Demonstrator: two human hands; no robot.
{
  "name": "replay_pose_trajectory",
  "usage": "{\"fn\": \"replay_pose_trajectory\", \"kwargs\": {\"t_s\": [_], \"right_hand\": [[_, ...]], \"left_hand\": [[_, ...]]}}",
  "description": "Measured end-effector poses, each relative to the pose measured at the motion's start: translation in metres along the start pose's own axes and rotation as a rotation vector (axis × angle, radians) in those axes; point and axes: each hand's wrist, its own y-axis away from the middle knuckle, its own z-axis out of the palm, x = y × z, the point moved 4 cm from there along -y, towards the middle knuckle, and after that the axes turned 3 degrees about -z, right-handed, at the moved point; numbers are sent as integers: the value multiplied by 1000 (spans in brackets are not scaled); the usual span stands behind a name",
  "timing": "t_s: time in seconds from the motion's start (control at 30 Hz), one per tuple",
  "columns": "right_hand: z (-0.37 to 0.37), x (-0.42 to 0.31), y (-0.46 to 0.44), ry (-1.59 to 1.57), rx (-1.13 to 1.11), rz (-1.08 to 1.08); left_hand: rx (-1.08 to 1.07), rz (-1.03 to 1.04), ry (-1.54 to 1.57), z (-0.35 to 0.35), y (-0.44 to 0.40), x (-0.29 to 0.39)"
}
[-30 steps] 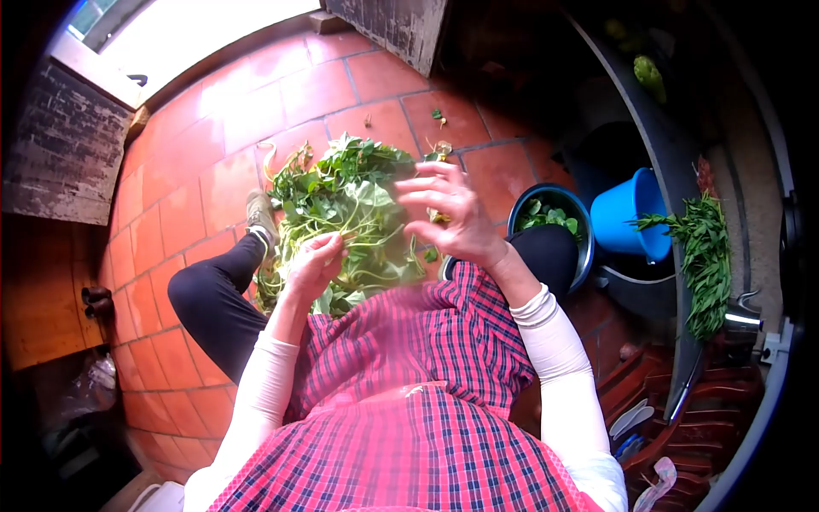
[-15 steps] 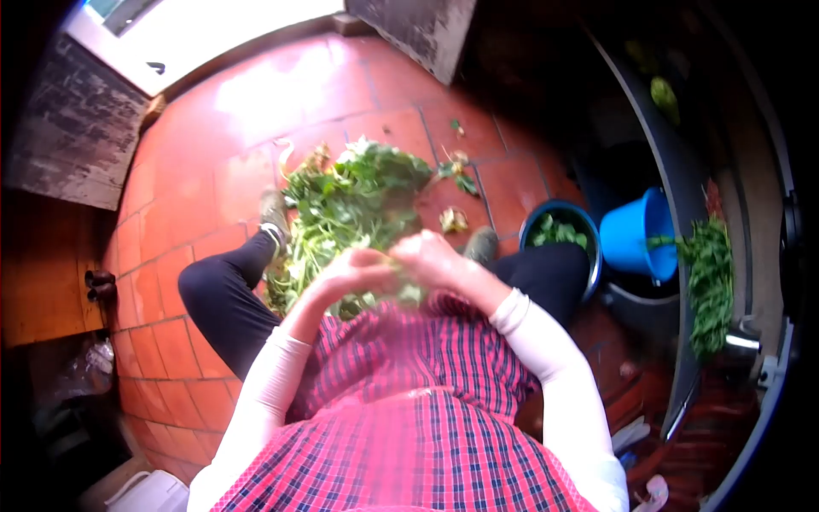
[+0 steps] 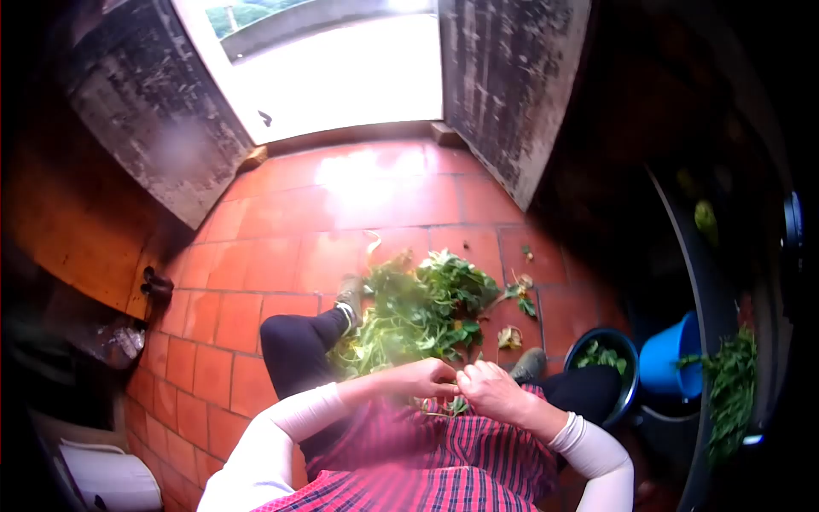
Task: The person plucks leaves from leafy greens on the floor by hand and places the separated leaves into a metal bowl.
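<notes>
My left hand [image 3: 426,378] and my right hand [image 3: 495,392] meet above my checked apron, fingertips pinched close together. Between them is a thin leafy green stem, mostly covered by the fingers. A few green leaves [image 3: 456,406] show just below the hands, over my lap. Beyond the hands, a heap of leafy greens [image 3: 426,309] lies on the tiled floor between my feet. To the right, a round basin [image 3: 635,375] holds some picked leaves [image 3: 602,355].
A blue bucket [image 3: 668,360] stands beside the basin. More greens [image 3: 732,397] lie on the dark ledge at the right. A yellowed leaf [image 3: 509,338] and scraps rest on the red tiles [image 3: 230,341]. An open doorway is ahead, and a white bin [image 3: 111,478] sits at lower left.
The view has tilted up and shifted, so the heap and basin appear lower and farther right. Both hands stay together, now less blurred, with fingers still pinched.
</notes>
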Motion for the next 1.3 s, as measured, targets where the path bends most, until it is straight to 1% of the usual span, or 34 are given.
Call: {"fn": "replay_pose_trajectory", "kwargs": {"t_s": [0.03, 0.07, 0.1, 0.13, 0.17, 0.2, 0.23, 0.27, 0.3, 0.33, 0.4, 0.43, 0.47, 0.5, 0.53, 0.57, 0.6, 0.63, 0.67, 0.7, 0.77, 0.83, 0.9, 0.93, 0.97, 1.0, 1.03, 1.07, 1.1, 1.13, 1.17, 1.2, 1.23, 1.3], "right_hand": [[-6, -5, 0, 104, -23, -5], [-11, -8, 2, 135, -20, 3], [-16, -10, 4, 65, 3, 10], [-21, -13, 7, 22, 8, 16], [-18, -17, 9, -121, 2, 40], [-39, -24, 7, -216, -85, 105], [-42, -25, 12, -347, 20, 65], [-44, -31, 15, -512, 138, 70], [-49, -35, 15, -721, 256, 59], [-44, -41, 15, -1046, 393, -33], [-42, -62, 19, -1746, 290, -18], [-44, -69, 24, -2075, 187, 19], [-49, -67, 37, -2139, 247, -2], [-57, -63, 53, -2205, 304, -24], [-73, -50, 79, -2159, 459, 240], [-75, -22, 103, -1869, 825, 213], [-75, 2, 131, -1505, 1143, 275], [-72, 24, 168, -1571, 1055, 616], [-70, 54, 203, -1101, 1159, 834], [-59, 80, 240, -1186, 1269, 1011], [-14, 136, 331, -597, 1183, 1172], [43, 175, 408, -460, 1100, 1432], [77, 196, 453, -368, 908, 1699], [95, 206, 466, -412, 889, 1693], [114, 220, 475, -481, 861, 1674], [121, 229, 476, -473, 729, 1697], [146, 244, 497, -565, 731, 1715], [140, 257, 487, -542, 580, 1762], [123, 269, 469, -319, 247, 1862], [106, 276, 440, -339, 267, 1767], [92, 288, 419, -259, 223, 1613], [84, 299, 399, -289, 338, 1466], [48, 292, 344, -427, 465, 1359], [-19, 262, 242, -848, 746, 1185]], "left_hand": [[-65, -10, 134, 5, 4, 9], [-10, -21, 130, 7, 6, 17], [-6, -101, 82, 11, 6, 17], [36, -49, 167, 17, 9, 13], [45, -136, 55, 16, 14, 15], [-18, -149, 188, 14, 23, 33], [-26, -8, 65, 9, 27, 51], [-49, 137, -140, 2, 35, 66], [-40, 307, -199, 1, 42, 80], [-92, 355, -162, 2, 44, 100], [-181, 531, -349, 1, 50, 125], [-91, 633, -312, 2, 51, 138], [-16, 662, -217, -10, 52, 146], [188, 687, -57, -30, 62, 132], [365, 636, -221, -46, 64, 129], [531, 558, -380, -61, 67, 126], [607, 525, -699, -64, 55, 129], [435, 236, -658, -75, 43, 104], [434, 164, -624, -76, 29, 87], [433, 89, -591, -74, 12, 64], [468, 78, -570, -66, -11, 15], [439, 35, -647, -42, -28, -44], [309, -233, -432, -4, -33, -124], [203, -212, -565, 20, -34, -153], [29, -318, -534, 44, -29, -192], [-146, -423, -510, 69, -22, -229], [-193, -601, -432, 88, -14, -248], [-161, -431, -589, 104, -2, -273], [-145, -250, -753, 116, 11, -289], [-242, -187, -732, 102, 0, -250], [-251, -261, -737, 96, -9, -226], [-313, -394, -710, 81, -23, -203], [-377, -520, -679, 65, -38, -187], [-224, -495, -561, 25, -74, -181]]}}
